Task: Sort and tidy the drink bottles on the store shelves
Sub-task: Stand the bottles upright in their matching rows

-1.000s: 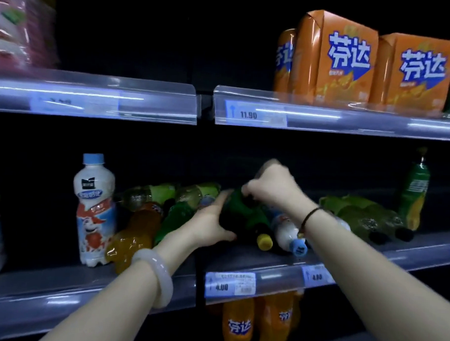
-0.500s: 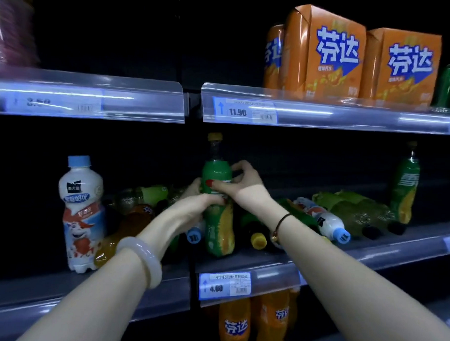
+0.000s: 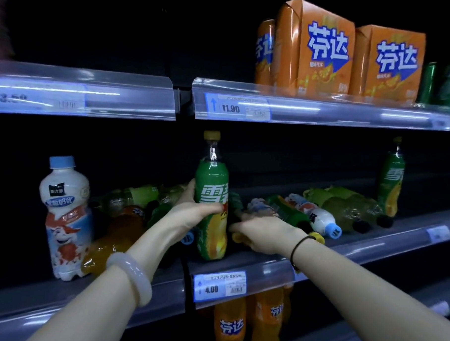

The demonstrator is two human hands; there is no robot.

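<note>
Clearly, the tidying is only just begun. On the middle shelf (image 3: 370,245), one green plastic soda bottle with a yellow cap (image 3: 211,187) is stood upright at centre frame and is gripped round its waist by the left hand (image 3: 191,215). The right hand (image 3: 262,231) is laid over toppled bottles just right of it; whether anything is grasped cannot be told. Two others are seen upright: a white milk-drink bottle with a blue cap (image 3: 64,215) at left and a second green bottle (image 3: 391,182) at far right. Left to be righted and grouped are the heaped orange and green bottles (image 3: 118,232) at centre left and the lying yellow-green bottles (image 3: 346,204) at right.
</note>
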